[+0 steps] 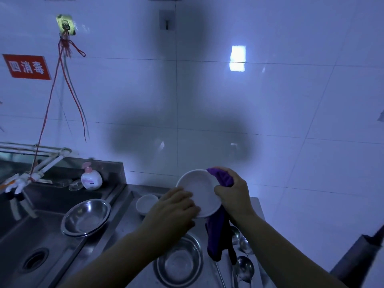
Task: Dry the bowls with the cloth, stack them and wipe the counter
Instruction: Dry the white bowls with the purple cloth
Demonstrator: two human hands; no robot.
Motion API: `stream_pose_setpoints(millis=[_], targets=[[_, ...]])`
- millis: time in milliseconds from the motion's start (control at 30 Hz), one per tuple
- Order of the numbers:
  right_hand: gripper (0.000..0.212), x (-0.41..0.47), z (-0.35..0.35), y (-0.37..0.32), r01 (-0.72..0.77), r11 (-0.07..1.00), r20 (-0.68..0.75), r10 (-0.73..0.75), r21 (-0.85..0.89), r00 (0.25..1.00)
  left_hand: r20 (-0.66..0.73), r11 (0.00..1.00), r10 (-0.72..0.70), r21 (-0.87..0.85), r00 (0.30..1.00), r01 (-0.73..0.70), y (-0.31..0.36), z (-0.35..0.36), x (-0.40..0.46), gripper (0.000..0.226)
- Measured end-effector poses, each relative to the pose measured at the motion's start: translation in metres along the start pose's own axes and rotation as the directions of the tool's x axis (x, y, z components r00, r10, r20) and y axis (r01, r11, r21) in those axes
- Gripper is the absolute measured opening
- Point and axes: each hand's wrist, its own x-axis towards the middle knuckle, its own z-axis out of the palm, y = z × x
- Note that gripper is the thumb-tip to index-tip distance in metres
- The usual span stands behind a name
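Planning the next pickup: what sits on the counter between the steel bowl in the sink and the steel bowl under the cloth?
Head view: only bare steel counter, the sink's raised edge; the small white bowl sits further back.

White bowl (199, 194) tilted against purple cloth (218, 231).

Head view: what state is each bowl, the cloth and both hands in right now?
White bowl: held up, tilted.
Purple cloth: pressed on its rim, tail hanging.
Left hand: grips the bowl.
Right hand: grips the cloth.
Small white bowl: upright on the counter.
Steel bowls: upright, unstacked.
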Motion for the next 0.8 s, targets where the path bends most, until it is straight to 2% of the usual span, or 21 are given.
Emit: stream_pose_setpoints(millis=[67, 133, 200, 233, 267, 300, 333, 367, 400, 433, 467, 533, 600, 667, 767, 800], targets=[[0.053, -0.002, 0.002, -0.001, 0.026, 0.999, 0.025, -0.025, -0.026, 0.999, 0.097, 1.0, -0.011, -0.021, 0.995, 0.013, 0.002, 0.002, 0.001, 0.037], [0.048, -0.003, 0.003, -0.003, 0.061, 0.996, 0.023, -0.06, -0.059, 0.998, 0.108, 0.993, -0.095, -0.065, 0.99, 0.102, 0.006, -0.003, -0.001, 0.025], [0.039, -0.004, 0.003, -0.006, 0.142, 0.986, 0.002, -0.142, -0.083, 0.99, 0.123, 0.91, -0.257, -0.304, 0.959, 0.283, 0.007, -0.004, -0.003, 0.007], [0.034, -0.004, 0.003, -0.008, 0.2, 0.975, 0.0, -0.201, -0.094, 0.98, 0.129, 0.824, -0.341, -0.435, 0.931, 0.362, 0.008, -0.006, -0.004, 0.004], [0.03, -0.005, 0.003, -0.01, 0.271, 0.955, 0.008, -0.272, -0.12, 0.962, 0.12, 0.718, -0.418, -0.564, 0.901, 0.408, 0.01, -0.007, -0.004, 0.011], [0.028, -0.007, 0.004, -0.012, 0.351, 0.921, 0.026, -0.352, -0.17, 0.936, 0.146, 0.558, -0.488, -0.706, 0.86, 0.436, 0.009, -0.01, -0.003, 0.012], [0.035, -0.009, 0.006, -0.012, 0.434, 0.872, 0.044, -0.436, -0.228, 0.899, 0.208, 0.345, -0.531, -0.832, 0.821, 0.434, 0.009, -0.013, -0.001, 0.004], [0.049, -0.011, 0.009, -0.011, 0.504, 0.816, 0.054, -0.511, -0.284, 0.858, 0.279, 0.131, -0.54, -0.904, 0.794, 0.407, 0.007, -0.016, 0.002, 0.008], [0.061, -0.012, 0.011, -0.011, 0.552, 0.766, 0.06, -0.567, -0.329, 0.822, 0.346, -0.061, -0.526, -0.926, 0.777, 0.372, 0.005, -0.018, 0.003, 0.017], [0.066, -0.013, 0.013, -0.01, 0.595, 0.717, 0.064, -0.618, -0.364, 0.784, 0.38, -0.179, -0.506, -0.925, 0.774, 0.336, 0.002, -0.018, 0.004, 0.021], [0.063, -0.014, 0.014, -0.01, 0.639, 0.663, 0.075, -0.669, -0.389, 0.74, 0.4, -0.257, -0.488, -0.915, 0.776, 0.31, 0.001, -0.02, 0.006, 0.021], [0.05, -0.016, 0.016, -0.006, 0.721, 0.546, 0.117, -0.757, -0.426, 0.643, 0.418, -0.357, -0.449, -0.894, 0.79, 0.27, -0.001, -0.022, 0.008, 0.02], [0.04, -0.016, 0.017, -0.006, 0.751, 0.492, 0.138, -0.79, -0.44, 0.598, 0.423, -0.403, -0.416, -0.879, 0.805, 0.253, -0.003, -0.022, 0.008, 0.024], [0.035, -0.011, 0.016, -0.013, 0.715, 0.57, 0.094, -0.752, -0.404, 0.652, 0.427, -0.412, -0.388, -0.873, 0.817, 0.261, -0.004, -0.022, 0.006, 0.024], [0.027, 0.003, 0.009, -0.024, 0.511, 0.822, -0.03, -0.534, -0.252, 0.845, 0.393, -0.392, -0.395, -0.889, 0.83, 0.234, -0.005, -0.023, 0.002, 0.03], [0.025, 0.005, 0.007, -0.023, 0.436, 0.876, -0.047, -0.454, -0.206, 0.89, 0.384, -0.4, -0.412, -0.891, 0.827, 0.214, -0.006, -0.022, 0.001, 0.029]])
